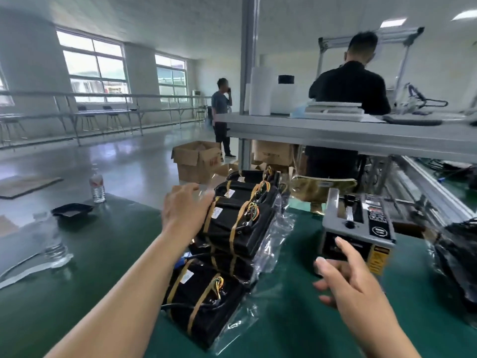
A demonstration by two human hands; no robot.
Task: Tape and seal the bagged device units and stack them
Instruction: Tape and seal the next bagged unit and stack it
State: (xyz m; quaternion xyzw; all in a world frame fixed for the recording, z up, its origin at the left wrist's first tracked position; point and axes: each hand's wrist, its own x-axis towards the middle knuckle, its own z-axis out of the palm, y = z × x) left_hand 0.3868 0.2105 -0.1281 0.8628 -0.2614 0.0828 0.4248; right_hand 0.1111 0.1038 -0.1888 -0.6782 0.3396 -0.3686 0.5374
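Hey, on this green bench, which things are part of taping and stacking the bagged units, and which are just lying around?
For the job:
stack of bagged units
tape dispenser

Just lying about:
labelled water bottle
black tray
open cardboard box on the floor

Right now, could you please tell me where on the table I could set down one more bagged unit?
Bare mat lies between the tray and the stack, left of the left arm. A narrower strip runs between stack and dispenser. Behind, near the gold bag, it is crowded.
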